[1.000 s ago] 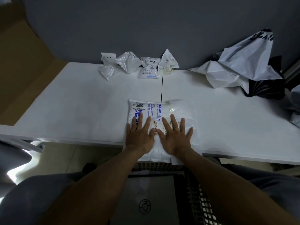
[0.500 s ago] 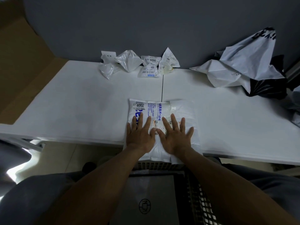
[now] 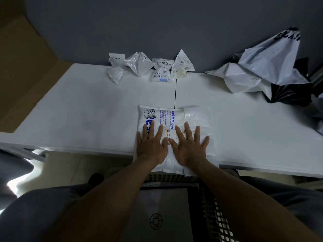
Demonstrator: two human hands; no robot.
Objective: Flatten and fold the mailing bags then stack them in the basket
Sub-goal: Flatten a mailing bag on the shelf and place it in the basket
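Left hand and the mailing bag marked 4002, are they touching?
Touching. The head view shows the left hand lying flat, fingers straight, on the mailing bag.

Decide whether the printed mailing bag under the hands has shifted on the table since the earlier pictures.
No. The mailing bag still has its far edge at the near end of the table seam, as before.
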